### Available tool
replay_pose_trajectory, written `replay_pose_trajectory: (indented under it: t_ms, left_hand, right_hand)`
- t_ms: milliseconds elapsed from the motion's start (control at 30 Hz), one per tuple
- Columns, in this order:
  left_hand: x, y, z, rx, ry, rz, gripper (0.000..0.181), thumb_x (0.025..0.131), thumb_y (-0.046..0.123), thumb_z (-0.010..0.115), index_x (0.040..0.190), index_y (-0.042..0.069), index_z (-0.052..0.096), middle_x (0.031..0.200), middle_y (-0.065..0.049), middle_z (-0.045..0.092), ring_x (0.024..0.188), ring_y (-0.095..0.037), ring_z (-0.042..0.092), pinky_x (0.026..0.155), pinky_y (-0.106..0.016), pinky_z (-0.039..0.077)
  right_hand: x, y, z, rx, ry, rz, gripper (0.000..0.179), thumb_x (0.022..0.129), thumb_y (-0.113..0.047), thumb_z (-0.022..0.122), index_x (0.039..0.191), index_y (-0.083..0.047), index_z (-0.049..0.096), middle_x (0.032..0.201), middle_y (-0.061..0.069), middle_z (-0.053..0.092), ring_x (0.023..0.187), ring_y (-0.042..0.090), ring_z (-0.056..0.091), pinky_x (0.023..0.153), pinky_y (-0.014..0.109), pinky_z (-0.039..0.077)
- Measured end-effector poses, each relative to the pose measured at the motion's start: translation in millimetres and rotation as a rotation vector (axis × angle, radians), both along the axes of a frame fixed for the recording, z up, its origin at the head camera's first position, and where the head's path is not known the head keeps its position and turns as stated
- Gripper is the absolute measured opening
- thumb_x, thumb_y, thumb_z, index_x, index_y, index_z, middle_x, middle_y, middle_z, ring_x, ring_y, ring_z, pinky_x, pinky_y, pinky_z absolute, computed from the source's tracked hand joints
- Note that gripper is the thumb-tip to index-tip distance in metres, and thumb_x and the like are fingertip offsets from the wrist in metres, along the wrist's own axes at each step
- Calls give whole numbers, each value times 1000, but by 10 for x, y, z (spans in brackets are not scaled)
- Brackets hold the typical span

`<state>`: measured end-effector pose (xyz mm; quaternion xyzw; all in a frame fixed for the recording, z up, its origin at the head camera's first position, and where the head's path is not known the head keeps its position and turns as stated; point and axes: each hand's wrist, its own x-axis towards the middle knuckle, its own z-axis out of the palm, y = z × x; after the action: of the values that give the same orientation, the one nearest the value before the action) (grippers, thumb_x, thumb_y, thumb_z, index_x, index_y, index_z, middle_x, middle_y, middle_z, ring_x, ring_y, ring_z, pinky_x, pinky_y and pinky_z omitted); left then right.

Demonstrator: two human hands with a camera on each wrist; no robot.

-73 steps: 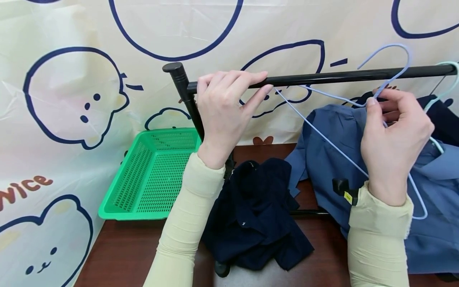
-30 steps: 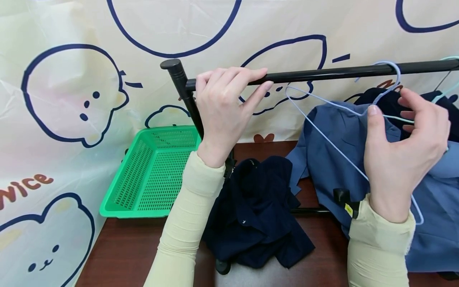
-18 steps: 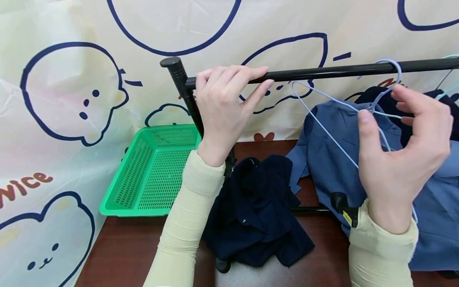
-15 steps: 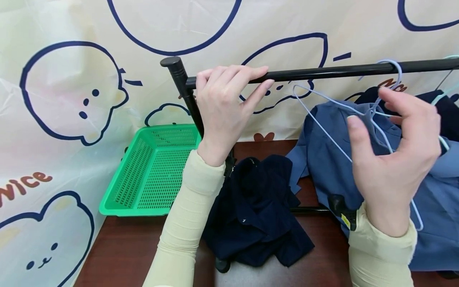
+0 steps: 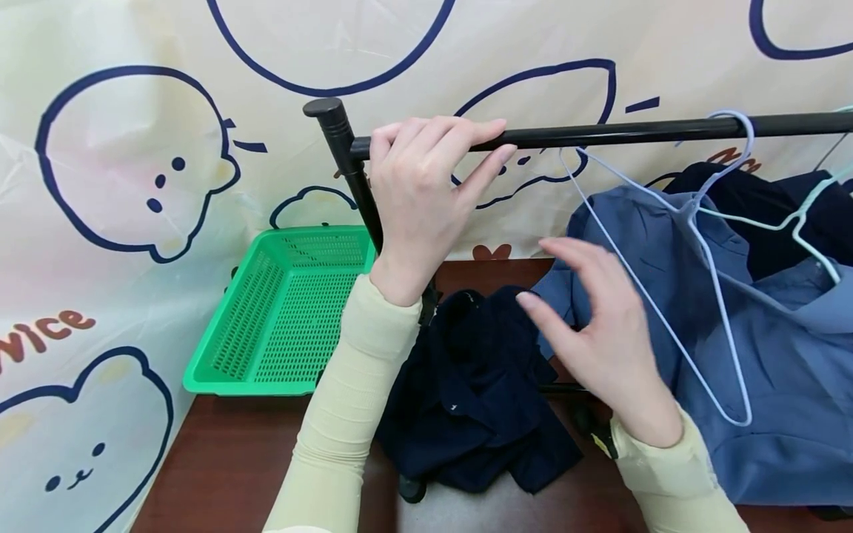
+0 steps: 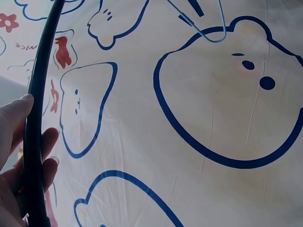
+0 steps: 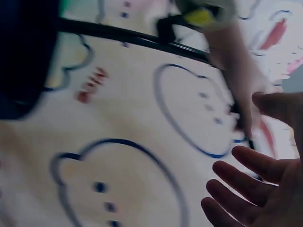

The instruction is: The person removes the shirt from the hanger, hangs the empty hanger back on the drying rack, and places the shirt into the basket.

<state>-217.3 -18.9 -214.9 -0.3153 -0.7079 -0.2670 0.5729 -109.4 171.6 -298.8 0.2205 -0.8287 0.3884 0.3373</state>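
Note:
My left hand point(image 5: 426, 192) grips the black rail point(image 5: 633, 133) of a clothes rack close to its left post; in the left wrist view fingers and thumb point(image 6: 26, 104) wrap round the rail. A bare light-blue hanger point(image 5: 685, 212) hangs by its hook from the rail, farther right. My right hand point(image 5: 600, 326) holds nothing, thumb and fingers spread, in front of the rack between that hanger and my left hand. Below lies a crumpled navy garment point(image 5: 473, 400). The right wrist view shows the right hand point(image 7: 265, 189) with its fingers apart.
A green perforated basket point(image 5: 200, 385) stands at the left on the brown table point(image 5: 220, 466). At the right are a blue shirt point(image 5: 786, 392), a mint hanger point(image 5: 800, 215) and another dark garment point(image 5: 773, 192). A patterned cloth point(image 5: 120, 311) covers the back.
My right hand has hooked the light-blue hanger over the rail, let go of it and moved left and down. The left hand has kept its grip on the rail.

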Motion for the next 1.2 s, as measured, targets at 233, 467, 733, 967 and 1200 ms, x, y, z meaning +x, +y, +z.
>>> replay_pose_trajectory:
  t_ms: [233,467,733,967,1200]
  left_hand:
    - [0,-12,-8,-9,-20,1,24,95,38,74,108,20,82,100,7,77,94,-15,67,90,-36,38]
    - [-4,-17,-8,-8,-12,0,24,94,37,76,108,19,82,100,6,77,94,-15,67,90,-36,39]
    - [-1,-46,-10,-74,-29,-18,27,98,36,71,114,18,80,109,3,76,103,-15,66,94,-37,38]
    - [162,-186,-80,-129,-12,-104,39,98,32,69,128,8,71,137,-13,63,136,-25,50,111,-41,31]
    - [454,-322,-383,-141,-41,-191,43,92,30,76,127,6,71,139,-18,60,138,-30,47,110,-49,35]
  right_hand:
    - [-135,-45,-622,175,-353,108,90,76,-59,85,152,-27,47,158,-6,38,146,21,30,111,55,31]
    - [-197,-108,-1126,331,-643,223,124,60,-83,77,162,-37,24,169,-3,7,153,36,4,108,70,27]
    - [-308,-164,-1495,371,-724,196,133,58,-84,78,164,-32,17,170,9,3,150,49,4,106,71,30]
    - [-371,-155,-1620,359,-813,218,131,61,-82,78,164,-33,15,169,12,5,151,46,8,109,67,28]
    - [-407,-141,-1670,367,-827,225,130,61,-82,78,164,-32,17,168,12,8,151,41,15,109,63,31]
